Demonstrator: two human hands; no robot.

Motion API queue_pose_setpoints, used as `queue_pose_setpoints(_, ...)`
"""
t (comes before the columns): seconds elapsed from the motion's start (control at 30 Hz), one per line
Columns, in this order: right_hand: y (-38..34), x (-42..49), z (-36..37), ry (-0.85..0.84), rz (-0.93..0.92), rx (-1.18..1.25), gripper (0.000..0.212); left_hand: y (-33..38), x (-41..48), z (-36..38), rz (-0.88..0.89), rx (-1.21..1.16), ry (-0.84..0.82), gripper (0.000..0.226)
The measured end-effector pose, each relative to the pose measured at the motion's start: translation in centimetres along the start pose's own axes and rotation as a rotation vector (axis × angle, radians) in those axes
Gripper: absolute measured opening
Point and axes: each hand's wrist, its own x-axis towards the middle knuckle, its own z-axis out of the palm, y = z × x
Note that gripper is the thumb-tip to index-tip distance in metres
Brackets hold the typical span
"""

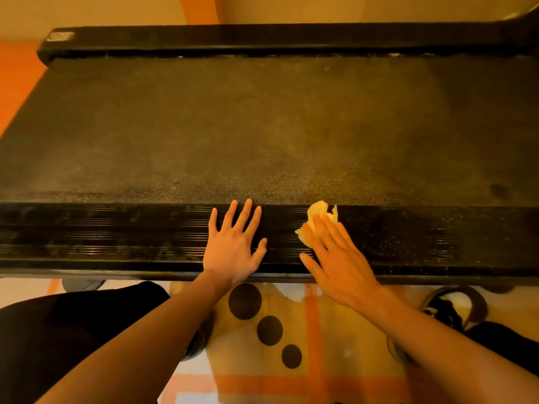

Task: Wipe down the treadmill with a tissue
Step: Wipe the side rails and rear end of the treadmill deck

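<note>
Tissue point(316, 218): crumpled, on ribbed near rail point(116, 237) of treadmill point(262, 39), pinned under right hand point(341, 258); fingers point(329, 228) straight, pressing, not curled round it. Left hand point(233, 246): flat on same rail, just beside, fingers spread, holding nothing. Step, judged: rail wipe under way. Specks on rail to right; dusty belt point(233, 126) beyond. Next move calls for firm pressure, sideways sweep toward specks.

wall point(350, 10): plain beige, with a broad orange band point(201, 10) at upper left | floor point(17, 77): orange, at far left | mat point(329, 330): pale, crossed by orange stripes, three black dots point(244, 301) in a diagonal row | shoe point(455, 309): dark, low right | light: warm, yellowish
</note>
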Motion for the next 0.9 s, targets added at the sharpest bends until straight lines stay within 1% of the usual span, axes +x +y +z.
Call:
queue_pose_setpoints(0.07, 2.6, -1.2, -0.4, -0.022, 0.031, -0.025, 0.085, -0.1, 0.1, 0.1, 0.003, -0.008, 0.009, 0.073)
queue_pose_setpoints(0.13, 4.1, -0.7, -0.7, -0.011, 0.162, -0.008, 0.090, -0.1, 0.0, 0.3, 0.006, -0.003, 0.016, 0.073)
queue_pose_setpoints(0.2, 3.4, 1.2, -0.7, 0.001, 0.279, 0.052, 0.102, -0.2, -0.1, 0.3, 0.003, -0.002, 0.012, 0.072)
queue_pose_setpoints(0.27, 0.7, 3.5, -0.8, 0.020, 0.318, 0.120, 0.104, -0.1, 0.0, 0.1, 0.004, -0.002, 0.007, 0.073)
queue_pose_setpoints(0.3, -1.1, 4.2, -0.8, 0.021, 0.285, 0.136, 0.101, -0.1, 0.0, 0.1, 0.003, 0.001, 0.007, 0.073)
queue_pose_setpoints(0.37, -3.8, 4.1, -0.4, 0.019, 0.134, 0.120, 0.094, -0.1, -0.1, 0.1, 0.000, 0.000, 0.007, 0.073)
queue_pose_setpoints(0.43, -3.8, 2.2, -0.3, -0.006, 0.013, 0.054, 0.088, -0.1, 0.0, 0.1, 0.002, -0.005, 0.007, 0.073)
queue_pose_setpoints(0.47, -2.5, 1.0, -0.4, -0.005, 0.002, 0.031, 0.084, -0.2, 0.0, 0.1, 0.006, -0.004, 0.009, 0.073)
queue_pose_setpoints(0.53, 1.4, -0.6, -0.8, -0.004, 0.090, 0.025, 0.081, -0.2, 0.0, 0.2, 0.007, 0.000, 0.015, 0.073)
queue_pose_setpoints(0.6, 4.5, -0.6, -1.2, 0.018, 0.260, 0.049, 0.089, -0.2, 0.0, 0.3, 0.008, -0.002, 0.024, 0.073)
queue_pose_setpoints(0.67, 3.6, 0.9, -0.9, 0.031, 0.388, 0.093, 0.096, -0.2, -0.1, 0.4, 0.005, -0.005, 0.029, 0.072)
queue_pose_setpoints(0.7, 1.7, 2.0, -0.7, 0.038, 0.399, 0.116, 0.096, -0.2, -0.1, 0.4, 0.005, -0.008, 0.021, 0.072)
queue_pose_setpoints(0.73, -0.6, 3.1, -0.5, 0.041, 0.374, 0.130, 0.094, -0.2, -0.1, 0.3, 0.005, -0.007, 0.016, 0.072)
queue_pose_setpoints(0.8, -4.8, 4.6, -0.2, 0.030, 0.231, 0.144, 0.090, -0.1, -0.1, 0.2, 0.003, -0.002, 0.017, 0.073)
queue_pose_setpoints(0.83, -5.7, 4.8, -0.2, 0.000, 0.138, 0.135, 0.089, -0.1, -0.1, 0.1, 0.000, -0.005, 0.015, 0.073)
queue_pose_setpoints(0.9, -3.9, 3.7, -0.7, -0.038, 0.020, 0.059, 0.090, -0.2, -0.1, 0.2, -0.003, -0.003, 0.016, 0.073)
